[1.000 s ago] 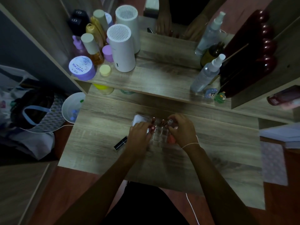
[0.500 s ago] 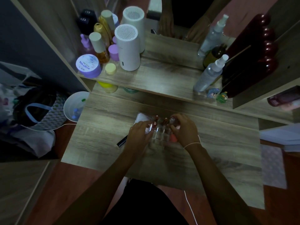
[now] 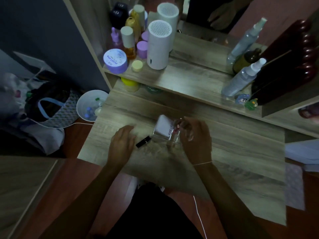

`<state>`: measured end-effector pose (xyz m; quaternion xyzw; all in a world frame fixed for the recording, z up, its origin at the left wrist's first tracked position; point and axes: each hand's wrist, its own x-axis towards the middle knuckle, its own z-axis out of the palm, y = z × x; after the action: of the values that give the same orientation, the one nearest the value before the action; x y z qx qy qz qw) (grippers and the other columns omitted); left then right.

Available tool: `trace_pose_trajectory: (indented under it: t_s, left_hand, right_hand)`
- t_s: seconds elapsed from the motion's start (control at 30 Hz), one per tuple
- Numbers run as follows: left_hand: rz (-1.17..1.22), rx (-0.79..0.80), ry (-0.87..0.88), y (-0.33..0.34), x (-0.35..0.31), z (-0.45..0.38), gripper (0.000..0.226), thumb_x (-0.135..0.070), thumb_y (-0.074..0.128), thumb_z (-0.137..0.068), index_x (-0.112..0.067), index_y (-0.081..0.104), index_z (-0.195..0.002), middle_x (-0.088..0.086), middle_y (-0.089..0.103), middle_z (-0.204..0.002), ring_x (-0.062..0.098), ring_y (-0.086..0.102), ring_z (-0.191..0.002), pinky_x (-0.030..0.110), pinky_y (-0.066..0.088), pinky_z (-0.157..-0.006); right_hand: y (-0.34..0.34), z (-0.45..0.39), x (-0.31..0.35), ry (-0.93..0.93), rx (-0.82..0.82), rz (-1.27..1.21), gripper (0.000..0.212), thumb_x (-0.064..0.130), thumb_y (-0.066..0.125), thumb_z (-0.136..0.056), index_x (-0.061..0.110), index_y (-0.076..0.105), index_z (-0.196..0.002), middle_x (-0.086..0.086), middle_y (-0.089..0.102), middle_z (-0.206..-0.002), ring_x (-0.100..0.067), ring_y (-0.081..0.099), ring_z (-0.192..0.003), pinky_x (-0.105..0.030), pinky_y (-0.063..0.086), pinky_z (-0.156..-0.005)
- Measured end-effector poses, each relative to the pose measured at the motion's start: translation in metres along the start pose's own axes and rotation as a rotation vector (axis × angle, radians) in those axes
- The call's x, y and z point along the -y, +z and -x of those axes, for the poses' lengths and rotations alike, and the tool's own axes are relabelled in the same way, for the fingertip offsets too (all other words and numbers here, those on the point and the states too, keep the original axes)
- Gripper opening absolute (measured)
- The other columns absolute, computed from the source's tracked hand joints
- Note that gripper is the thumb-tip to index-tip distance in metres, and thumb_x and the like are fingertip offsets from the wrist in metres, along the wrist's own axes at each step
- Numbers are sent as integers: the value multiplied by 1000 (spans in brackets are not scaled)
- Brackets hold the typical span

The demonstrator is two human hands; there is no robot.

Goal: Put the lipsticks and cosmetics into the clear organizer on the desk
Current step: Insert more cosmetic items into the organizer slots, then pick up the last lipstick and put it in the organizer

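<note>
The clear organizer (image 3: 170, 138) stands mid-desk, with a white boxy cosmetic (image 3: 163, 125) showing in its left part and reddish lipstick tips at its far side. My right hand (image 3: 196, 138) rests against the organizer's right side, fingers curled at its top edge; what they hold is blurred. A black lipstick tube (image 3: 143, 141) lies flat on the desk just left of the organizer. My left hand (image 3: 121, 144) hovers beside that tube, fingers apart, holding nothing.
The raised shelf (image 3: 189, 80) behind carries a purple jar (image 3: 115, 61), bottles, a white cylinder (image 3: 158, 44) and spray bottles (image 3: 241, 78). A white bin (image 3: 90, 105) and a bag (image 3: 46, 104) sit on the floor to the left. Papers lie at the right edge.
My left hand has left the organizer and moved left, next to the black lipstick tube. The white cosmetic in the organizer is now uncovered. My right hand stays at the organizer.
</note>
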<state>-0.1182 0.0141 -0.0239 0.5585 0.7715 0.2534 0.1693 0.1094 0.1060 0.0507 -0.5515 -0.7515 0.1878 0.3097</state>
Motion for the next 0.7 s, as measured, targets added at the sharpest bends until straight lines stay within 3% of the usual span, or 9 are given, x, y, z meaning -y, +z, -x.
trace_pose_trajectory:
  t_s: [0.2, 0.37, 0.47, 0.7]
  left_hand:
    - [-202, 114, -42, -5, 39, 14, 55, -40, 36, -94, -6, 45, -136, 21, 44, -143, 34, 42, -132, 49, 39, -107]
    - [-252, 239, -118, -1, 56, 25, 73, -57, 21, -92, -5, 37, -140, 25, 36, -148, 42, 33, -136, 58, 31, -107]
    - [-274, 259, -106, 2, 62, 28, 66, -51, 27, -93, -6, 34, -141, 24, 36, -148, 40, 35, -136, 57, 32, -107]
    - [-324, 274, -95, 4, 68, 32, 65, -48, 23, -94, -8, 29, -144, 19, 32, -151, 36, 31, -139, 54, 30, -110]
  right_hand:
    - [53, 30, 28, -138, 359, -44, 33, 13, 60, -85, 12, 60, -118, -12, 62, -112, -29, 60, -103, -36, 51, -86]
    - [96, 43, 33, -138, 670, 86, 42, 10, 52, -88, 10, 51, -130, -15, 52, -128, -30, 52, -115, -36, 42, -100]
    - [112, 43, 32, -166, 734, 160, 43, 7, 50, -88, 8, 51, -131, -18, 48, -130, -33, 50, -115, -44, 44, -98]
    - [124, 39, 31, -114, 732, 207, 32, 6, 56, -88, 12, 58, -119, -15, 47, -126, -32, 53, -109, -47, 50, -89]
